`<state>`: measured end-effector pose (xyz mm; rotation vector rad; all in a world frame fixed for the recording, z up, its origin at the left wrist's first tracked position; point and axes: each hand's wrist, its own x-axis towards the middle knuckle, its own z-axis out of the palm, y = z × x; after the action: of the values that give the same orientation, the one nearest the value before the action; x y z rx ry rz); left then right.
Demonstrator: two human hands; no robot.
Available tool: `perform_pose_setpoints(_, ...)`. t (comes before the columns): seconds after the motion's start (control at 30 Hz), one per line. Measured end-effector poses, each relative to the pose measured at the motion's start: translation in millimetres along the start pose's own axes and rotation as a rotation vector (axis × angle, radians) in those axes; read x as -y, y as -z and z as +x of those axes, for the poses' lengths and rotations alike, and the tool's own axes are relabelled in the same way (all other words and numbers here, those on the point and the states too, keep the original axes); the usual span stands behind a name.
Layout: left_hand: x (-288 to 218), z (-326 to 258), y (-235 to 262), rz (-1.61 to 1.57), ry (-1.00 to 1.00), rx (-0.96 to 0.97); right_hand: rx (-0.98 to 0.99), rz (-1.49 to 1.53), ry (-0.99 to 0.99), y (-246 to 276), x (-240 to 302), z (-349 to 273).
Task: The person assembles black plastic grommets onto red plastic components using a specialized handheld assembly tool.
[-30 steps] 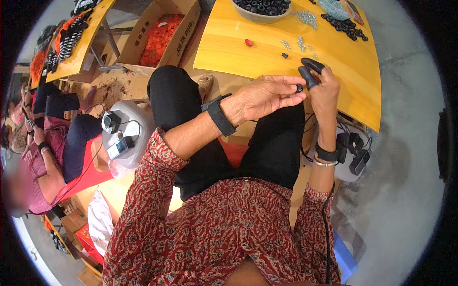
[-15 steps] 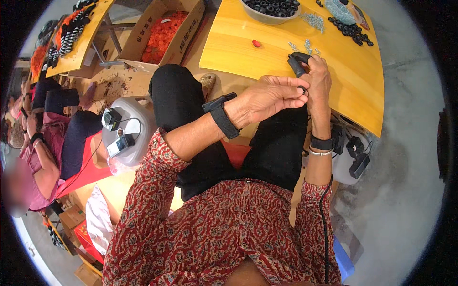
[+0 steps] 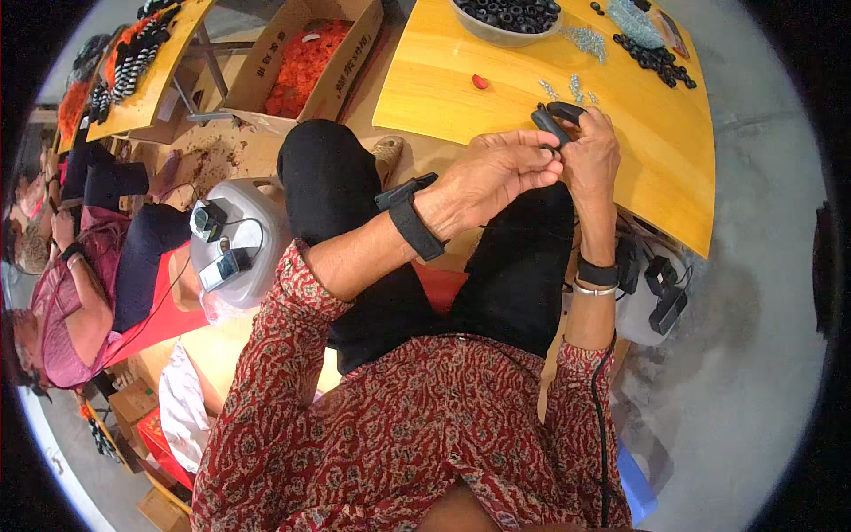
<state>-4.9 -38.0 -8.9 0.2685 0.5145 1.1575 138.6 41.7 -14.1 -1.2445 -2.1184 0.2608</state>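
My left hand (image 3: pixel 510 166) is closed in a pinch over my lap, near the table edge. Between its thumb and fingers is a small black ring (image 3: pixel 553 153), mostly covered by the fingertips. Right beside it, my right hand (image 3: pixel 591 158) is wrapped around a hand tool with two black grips (image 3: pixel 550 126). The grips stick out past the fingers toward the far left; the tool's working end is hidden by the hands, so its exact kind does not show.
On the yellow table (image 3: pixel 443 97) are a bowl of black rings (image 3: pixel 507 19), loose black rings (image 3: pixel 660 64), clear bead-like bits (image 3: pixel 585 43) and a small red piece (image 3: pixel 480 82). A cardboard box of orange-red pieces (image 3: pixel 306 71) stands left. Another person (image 3: pixel 75 284) sits at far left.
My left hand has shifted slightly up and left, bringing the black ring against the tool's grips. The tool has tilted a little in my right hand.
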Motion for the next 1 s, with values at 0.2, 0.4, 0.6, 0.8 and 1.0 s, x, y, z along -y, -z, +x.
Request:
perform_pose_setpoints(0.2, -6.0, -4.5, -1.3, 0.048, -0.082, -0.069, -0.026, -0.162, 0.017, -3.7, 8.2, 3.4)
perform_pose_setpoints(0.4, -6.7, -3.5, -1.0, 0.037, -0.093, -0.072, -0.026, -0.121, 0.020, -8.4, 5.5, 4.0)
perform_pose_setpoints(0.6, -11.5, 1.2, 2.7, 0.074, -0.111, -0.085, -0.118, 0.237, -0.027, 18.1, 17.6, -8.9)
perform_pose_setpoints(0.8, -9.3, 6.5, -2.3, 0.149, -0.046, 0.003, -0.088, 0.409, 0.051, 51.3, 19.9, -28.2)
perform_pose_setpoints(1.0, 1.2, 9.9, -6.7, 0.197, 0.039, 0.085, -0.055, 0.181, 0.267, 67.0, 15.4, -32.7)
